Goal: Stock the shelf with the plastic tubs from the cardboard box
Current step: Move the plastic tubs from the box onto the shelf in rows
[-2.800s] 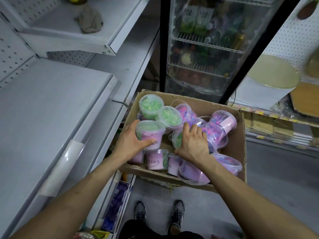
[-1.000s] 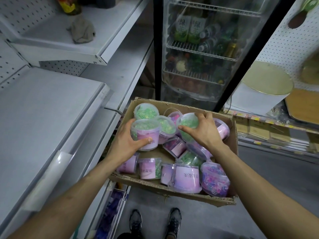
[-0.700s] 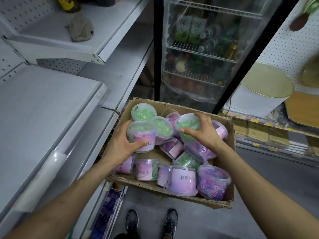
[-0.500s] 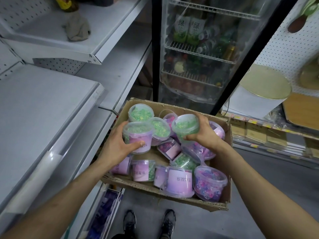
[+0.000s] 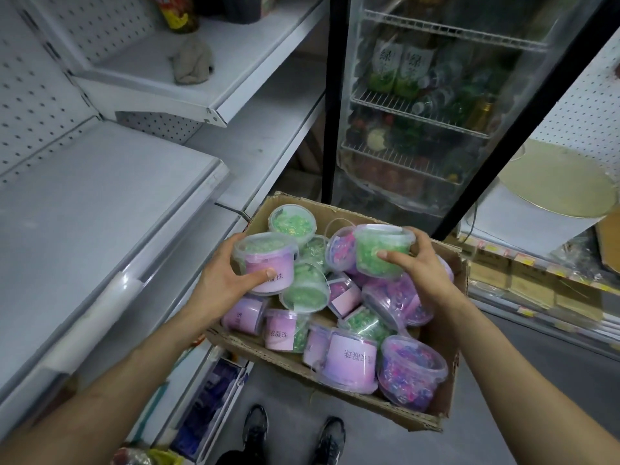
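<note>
We see both hands over the cardboard box, each gripping one plastic tub. The left hand curls round a pink-labelled tub of green beads, held upright, lid uppermost, its axis near vertical. The right hand clasps a green tub, also lid-up but slightly tilted. Both sit at the top of the pile of other tubs, which lie at mixed angles, some upright and some on their sides. The grey shelf stands left of the box.
</note>
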### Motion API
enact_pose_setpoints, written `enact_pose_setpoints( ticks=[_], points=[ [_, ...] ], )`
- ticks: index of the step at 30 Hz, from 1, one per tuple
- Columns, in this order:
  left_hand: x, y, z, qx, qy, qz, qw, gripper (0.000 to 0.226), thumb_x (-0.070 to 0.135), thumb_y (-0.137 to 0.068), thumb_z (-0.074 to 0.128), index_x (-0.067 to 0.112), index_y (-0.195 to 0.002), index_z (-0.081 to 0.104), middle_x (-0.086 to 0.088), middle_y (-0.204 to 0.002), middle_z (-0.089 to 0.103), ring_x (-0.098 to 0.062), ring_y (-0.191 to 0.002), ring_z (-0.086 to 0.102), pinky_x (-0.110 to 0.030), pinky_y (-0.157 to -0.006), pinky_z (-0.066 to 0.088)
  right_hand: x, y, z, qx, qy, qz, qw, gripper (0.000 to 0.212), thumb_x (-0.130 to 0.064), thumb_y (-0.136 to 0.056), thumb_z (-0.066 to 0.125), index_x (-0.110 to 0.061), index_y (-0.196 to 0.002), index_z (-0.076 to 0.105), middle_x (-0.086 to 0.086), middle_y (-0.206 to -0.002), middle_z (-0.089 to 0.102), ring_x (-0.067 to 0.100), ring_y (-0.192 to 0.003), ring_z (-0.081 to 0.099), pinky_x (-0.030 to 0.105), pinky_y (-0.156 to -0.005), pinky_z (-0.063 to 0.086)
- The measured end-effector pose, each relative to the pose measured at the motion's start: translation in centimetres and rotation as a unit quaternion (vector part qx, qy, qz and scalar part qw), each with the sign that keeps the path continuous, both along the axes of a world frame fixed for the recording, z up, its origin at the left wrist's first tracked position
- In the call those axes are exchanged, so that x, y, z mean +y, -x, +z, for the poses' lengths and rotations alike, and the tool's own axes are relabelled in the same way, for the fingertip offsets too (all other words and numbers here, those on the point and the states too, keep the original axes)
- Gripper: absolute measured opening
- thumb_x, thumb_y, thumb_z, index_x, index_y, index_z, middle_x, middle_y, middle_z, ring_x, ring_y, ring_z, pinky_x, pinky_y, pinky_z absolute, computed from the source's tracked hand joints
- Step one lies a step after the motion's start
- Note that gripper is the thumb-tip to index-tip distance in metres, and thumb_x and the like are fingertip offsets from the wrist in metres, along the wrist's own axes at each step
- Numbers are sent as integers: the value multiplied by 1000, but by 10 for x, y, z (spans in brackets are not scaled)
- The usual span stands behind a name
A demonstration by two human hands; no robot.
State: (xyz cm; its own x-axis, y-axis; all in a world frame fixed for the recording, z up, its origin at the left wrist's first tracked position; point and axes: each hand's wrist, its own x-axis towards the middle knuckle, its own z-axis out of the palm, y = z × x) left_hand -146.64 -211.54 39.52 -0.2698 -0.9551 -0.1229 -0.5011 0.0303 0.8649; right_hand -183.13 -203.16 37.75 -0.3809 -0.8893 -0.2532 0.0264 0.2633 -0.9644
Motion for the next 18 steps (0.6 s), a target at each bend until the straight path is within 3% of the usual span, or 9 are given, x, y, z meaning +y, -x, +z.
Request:
enact_pose_setpoints(
  ticks=[2,5,8,13,16,18],
  points=[
    [5,0,4,21,-11,17,1000,69,44,-71,92,60,-123,49,21,-122,66,5,-104,66,-24,-86,59,-3,-2,6,-14,15,22,1000,81,-21,-76,91,-27,-143,46,0,-131,61,20,-118,67,39,-92,62],
    [15,-6,5,46,-25,47,998,83,53,-68,92,50,-137,47,15,-128,67,-7,-110,69,-38,-93,60,-9,-12,19,-27,41,64,997,80,-20,-77,91,-29,-142,46,1,-134,59,20,-119,67,42,-96,61],
    [27,-13,13,85,-29,69,994,88,52,-63,93,44,-139,49,14,-126,69,-9,-110,70,-40,-95,60,-17,-29,35,-24,67,108,992,77,-14,-78,90,-28,-141,48,-1,-132,61,16,-118,68,41,-97,60],
    [46,-43,32,94,-16,106,990,102,64,-53,94,48,-142,46,13,-131,67,-10,-116,68,-39,-99,56,-31,-68,58,-13,113,164,980,81,-13,-74,92,-25,-142,50,0,-133,65,10,-118,67,33,-94,59],
    [63,-70,48,104,8,131,986,89,58,-58,95,55,-134,49,15,-132,66,-11,-120,65,-45,-104,54,-35,-94,70,5,129,207,970,81,-13,-75,92,-27,-143,49,-3,-132,64,8,-118,66,28,-90,58],
    [76,-87,59,103,29,150,983,86,52,-61,96,55,-134,50,12,-133,65,-14,-119,66,-45,-101,57,-36,-112,79,14,143,231,962,84,-18,-73,95,-33,-142,50,-4,-134,63,9,-120,65,33,-95,59]
  ],
)
